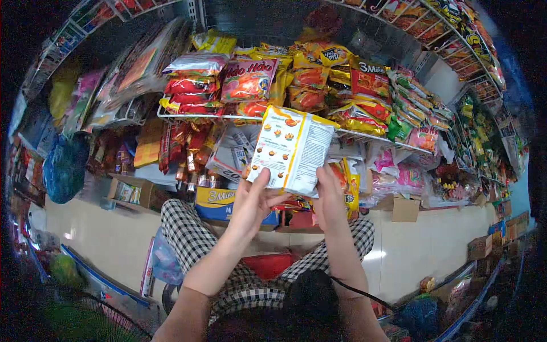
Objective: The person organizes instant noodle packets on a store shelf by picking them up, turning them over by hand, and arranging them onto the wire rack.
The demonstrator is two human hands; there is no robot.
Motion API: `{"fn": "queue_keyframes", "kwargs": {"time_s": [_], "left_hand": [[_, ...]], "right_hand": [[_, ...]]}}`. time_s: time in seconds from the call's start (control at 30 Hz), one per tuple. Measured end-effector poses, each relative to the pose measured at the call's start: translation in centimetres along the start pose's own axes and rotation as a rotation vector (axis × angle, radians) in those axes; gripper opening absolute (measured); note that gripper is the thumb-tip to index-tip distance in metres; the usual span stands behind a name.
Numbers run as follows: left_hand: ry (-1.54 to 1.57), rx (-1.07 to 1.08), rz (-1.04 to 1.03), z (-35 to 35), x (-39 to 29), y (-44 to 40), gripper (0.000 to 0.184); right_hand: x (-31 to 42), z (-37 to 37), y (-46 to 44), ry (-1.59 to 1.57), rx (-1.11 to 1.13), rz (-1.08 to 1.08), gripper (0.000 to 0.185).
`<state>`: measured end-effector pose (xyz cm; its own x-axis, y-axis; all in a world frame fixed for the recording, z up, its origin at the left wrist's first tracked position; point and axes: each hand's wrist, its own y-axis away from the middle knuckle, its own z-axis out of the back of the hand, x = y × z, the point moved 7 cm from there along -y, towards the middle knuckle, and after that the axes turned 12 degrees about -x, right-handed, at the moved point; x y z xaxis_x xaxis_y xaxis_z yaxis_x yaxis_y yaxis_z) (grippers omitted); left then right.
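At twelve o'clock from my lap [262,265], I held the white-and-yellow packet [296,149] with left hand [250,206] at its seven, right hand [330,198] at its five; judged light, slick, crushable, best pinched gently near the lower corners.

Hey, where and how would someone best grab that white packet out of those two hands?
Probably by the top edge of the white packet, coming from the side nearer the shelf. The left hand and right hand hold its lower part, while its yellow-trimmed top edge points away from the person and is left free to pinch.
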<state>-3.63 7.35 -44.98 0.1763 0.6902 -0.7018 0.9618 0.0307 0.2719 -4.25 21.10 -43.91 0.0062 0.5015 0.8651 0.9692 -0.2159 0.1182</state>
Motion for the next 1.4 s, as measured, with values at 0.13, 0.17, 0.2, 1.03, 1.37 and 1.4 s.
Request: {"fn": "queue_keyframes", "kwargs": {"time_s": [0.13, 0.17, 0.2, 1.03, 1.37, 1.4], "left_hand": [[-0.046, 0.041, 0.003, 2.3, -0.3, 1.5, 0.043], [-0.044, 0.025, 0.003, 2.9, -0.6, 1.9, 0.043], [-0.111, 0.025, -0.016, 3.3, -0.8, 2.2, 0.04], [-0.123, 0.058, 0.106, 2.8, 4.8, 3.0, 0.026], [-0.22, 0.111, 0.072, 2.7, 4.4, 3.0, 0.024], [-0.224, 0.136, 0.075, 2.4, 4.4, 3.0, 0.025]], "right_hand": [[-0.5, 0.4, 0.7, -0.026, -0.021, -0.024, 0.038], [-0.4, 0.6, 0.8, -0.021, -0.065, -0.027, 0.039], [-0.2, 0.3, 1.0, -0.048, -0.051, -0.025, 0.039], [-3.1, -0.5, 1.4, -0.023, 0.037, -0.148, 0.05], [-1.4, -0.1, 0.9, 0.067, -0.009, -0.005, 0.051], [-1.2, 0.0, 0.9, 0.081, -0.024, 0.009, 0.052]]}}
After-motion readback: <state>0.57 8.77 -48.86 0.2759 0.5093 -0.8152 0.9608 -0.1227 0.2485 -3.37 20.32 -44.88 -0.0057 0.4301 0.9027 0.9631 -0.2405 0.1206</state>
